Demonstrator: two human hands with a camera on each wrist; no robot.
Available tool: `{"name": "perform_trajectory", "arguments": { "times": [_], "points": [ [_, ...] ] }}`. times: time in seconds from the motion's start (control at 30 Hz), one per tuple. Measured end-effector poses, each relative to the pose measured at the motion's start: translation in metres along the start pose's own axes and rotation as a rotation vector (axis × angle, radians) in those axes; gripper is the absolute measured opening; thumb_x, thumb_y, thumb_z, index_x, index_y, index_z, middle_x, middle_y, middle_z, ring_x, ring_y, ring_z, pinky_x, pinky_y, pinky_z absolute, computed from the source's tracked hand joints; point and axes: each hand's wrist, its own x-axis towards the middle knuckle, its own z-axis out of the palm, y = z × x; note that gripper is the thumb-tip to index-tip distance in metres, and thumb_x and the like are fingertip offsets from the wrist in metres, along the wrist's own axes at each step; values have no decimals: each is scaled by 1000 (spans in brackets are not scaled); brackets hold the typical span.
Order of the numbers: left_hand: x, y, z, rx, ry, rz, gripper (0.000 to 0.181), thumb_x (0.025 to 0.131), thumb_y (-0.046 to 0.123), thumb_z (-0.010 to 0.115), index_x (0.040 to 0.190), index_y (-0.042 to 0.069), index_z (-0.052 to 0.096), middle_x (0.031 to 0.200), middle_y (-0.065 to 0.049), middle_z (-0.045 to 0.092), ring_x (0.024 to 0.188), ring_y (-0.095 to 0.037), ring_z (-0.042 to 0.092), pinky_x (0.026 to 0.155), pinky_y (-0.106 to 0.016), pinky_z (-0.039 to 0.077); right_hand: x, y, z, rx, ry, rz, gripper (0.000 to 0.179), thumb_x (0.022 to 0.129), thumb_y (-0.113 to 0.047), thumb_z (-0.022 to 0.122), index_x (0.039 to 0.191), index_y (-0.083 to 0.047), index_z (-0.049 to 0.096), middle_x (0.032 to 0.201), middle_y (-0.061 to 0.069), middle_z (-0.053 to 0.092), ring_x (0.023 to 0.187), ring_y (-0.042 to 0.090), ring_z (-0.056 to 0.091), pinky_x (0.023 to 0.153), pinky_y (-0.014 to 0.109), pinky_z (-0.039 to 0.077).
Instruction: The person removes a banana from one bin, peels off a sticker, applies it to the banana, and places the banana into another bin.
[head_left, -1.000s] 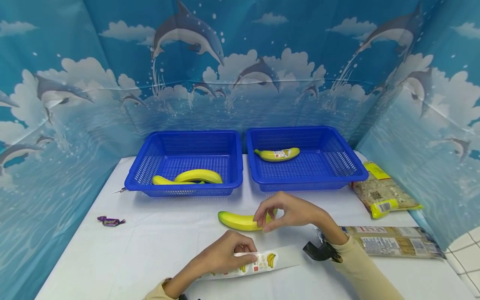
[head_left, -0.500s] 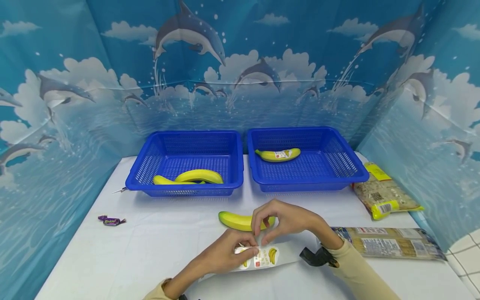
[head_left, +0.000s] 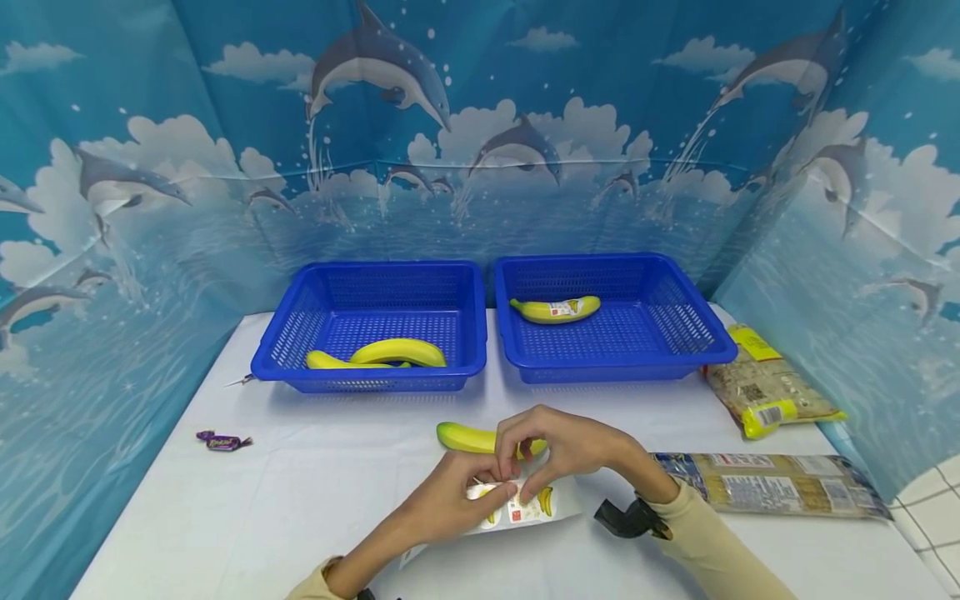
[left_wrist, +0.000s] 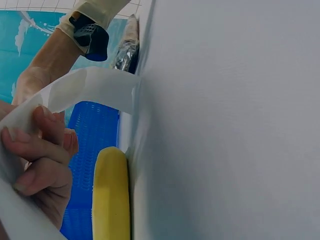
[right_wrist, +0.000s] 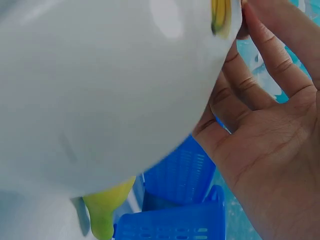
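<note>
A white strip of banana stickers (head_left: pixel 517 508) is held between both hands, lifted and bent in the wrist views. My left hand (head_left: pixel 447 498) grips it, with the thumb on the printed face and the fingers curled behind. At the strip's upper edge, my right hand (head_left: pixel 562 450) pinches it with thumb and finger, the thumb lying over a label. Right behind the hands a yellow banana (head_left: pixel 461 437) with a green tip lies on the table, its right end partly hidden by the right hand. In the left wrist view this banana (left_wrist: pixel 111 195) stands beyond the left fingers.
At the back left, a blue basket (head_left: pixel 367 383) holds bananas without visible labels. The right blue basket (head_left: pixel 622 371) contains one labelled banana (head_left: pixel 555 310). Two food packages, a bag (head_left: pixel 765 383) and a long pack (head_left: pixel 780 485), lie at right. A purple wrapped candy (head_left: pixel 223 442) lies left.
My right hand has come down and nearer from beside the banana to the sticker strip, and now pinches its edge. The strip has been raised and bent slightly; the left hand keeps its grip.
</note>
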Motion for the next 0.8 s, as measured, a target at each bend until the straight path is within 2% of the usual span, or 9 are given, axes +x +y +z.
{"name": "perform_trajectory", "arguments": {
  "times": [0.1,0.2,0.3,0.4,0.53,0.63,0.8],
  "points": [
    [0,0,1,-7,21,7,8,105,12,71,104,6,76,103,-1,80,99,-5,71,100,-29,60,1,-1,1,4,-7,4,26,85,-18,94,103,-12,77,101,2,74,86,28,67,78,33,62],
    [0,0,-1,-35,9,18,10,104,12,71,104,3,74,102,-4,80,98,-5,72,96,-28,61,2,-2,2,3,-9,-1,24,85,-16,93,102,-10,76,99,5,73,84,30,66,76,33,62],
    [0,-2,-5,-104,-46,11,12,103,10,68,103,-2,73,97,-7,79,92,-5,71,90,-26,61,1,-2,2,-3,-4,9,24,85,-15,93,100,-10,76,96,5,73,83,29,65,75,35,61],
    [0,-3,-11,-166,-108,-17,14,100,6,65,103,-7,70,95,-6,75,88,-4,68,85,-22,58,1,-2,1,-14,-3,18,23,85,-14,92,99,-10,75,93,3,73,81,21,65,74,37,61],
    [0,-4,-15,-191,-156,-51,16,99,5,64,104,-10,69,92,-1,73,84,-2,67,77,-17,56,1,0,2,-27,-10,4,20,86,-13,91,99,-10,76,92,2,74,81,15,65,73,38,62],
    [1,-3,-15,-204,-169,-73,17,100,5,64,103,-10,69,89,1,72,79,-1,65,70,-15,53,1,2,2,-44,-14,-15,18,87,-15,90,98,-10,77,91,2,74,79,20,65,72,39,62],
    [1,-1,-16,-226,-176,-93,19,102,6,63,105,-11,71,88,1,73,77,-1,63,68,-14,51,1,2,1,-64,-21,-44,15,88,-16,90,94,-9,78,89,3,73,79,28,66,71,40,62]
  ]
}}
